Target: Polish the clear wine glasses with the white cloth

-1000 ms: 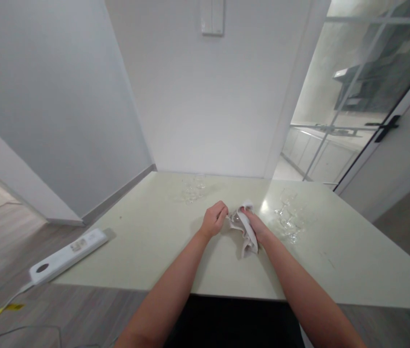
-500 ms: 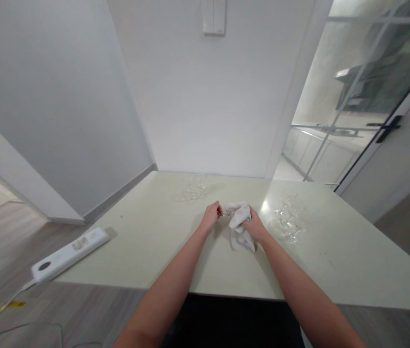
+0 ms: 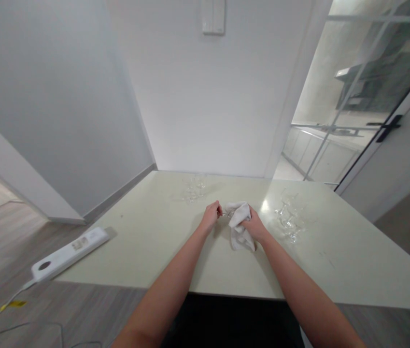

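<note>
Near the middle of the pale table (image 3: 143,241), my left hand (image 3: 211,215) is closed on one end of a small clear stemmed glass (image 3: 225,214), held sideways. A white cloth (image 3: 240,222) covers much of the glass's other end, and its loose part hangs down toward the tabletop. My right hand (image 3: 256,226) grips the cloth from the right, its fingers partly hidden in the folds. How much of the glass lies inside the cloth I cannot tell.
Several clear glasses (image 3: 289,220) stand to the right of my hands, hard to separate by outline. More clear glasses (image 3: 193,188) are at the back left. A white power strip (image 3: 70,253) lies on the left table edge, its cable trailing to the floor.
</note>
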{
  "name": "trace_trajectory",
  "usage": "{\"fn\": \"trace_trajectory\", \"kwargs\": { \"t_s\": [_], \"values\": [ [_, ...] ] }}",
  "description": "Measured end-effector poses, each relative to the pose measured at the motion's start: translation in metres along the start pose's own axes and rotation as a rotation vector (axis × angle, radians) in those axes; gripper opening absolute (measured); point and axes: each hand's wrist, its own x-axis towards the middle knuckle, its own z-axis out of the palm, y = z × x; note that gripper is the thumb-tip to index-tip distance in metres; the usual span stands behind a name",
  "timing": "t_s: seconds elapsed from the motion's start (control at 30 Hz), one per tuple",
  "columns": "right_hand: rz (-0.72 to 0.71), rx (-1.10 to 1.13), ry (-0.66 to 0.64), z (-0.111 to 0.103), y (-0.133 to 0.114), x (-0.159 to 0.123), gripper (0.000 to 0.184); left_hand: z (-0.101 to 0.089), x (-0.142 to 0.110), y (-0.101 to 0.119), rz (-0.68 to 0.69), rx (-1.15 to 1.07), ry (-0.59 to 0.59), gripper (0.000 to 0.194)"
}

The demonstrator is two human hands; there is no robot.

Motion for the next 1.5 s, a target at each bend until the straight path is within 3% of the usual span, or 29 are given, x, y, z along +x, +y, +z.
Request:
{"fn": "trace_trajectory", "kwargs": {
  "t_s": [1.5],
  "values": [
    [0.01,0.02,-0.002,-0.0003,-0.0019,0.0006,0.043,0.0003,-0.0018,0.0007,-0.029,-0.002,-0.003,0.045]
  ]
}}
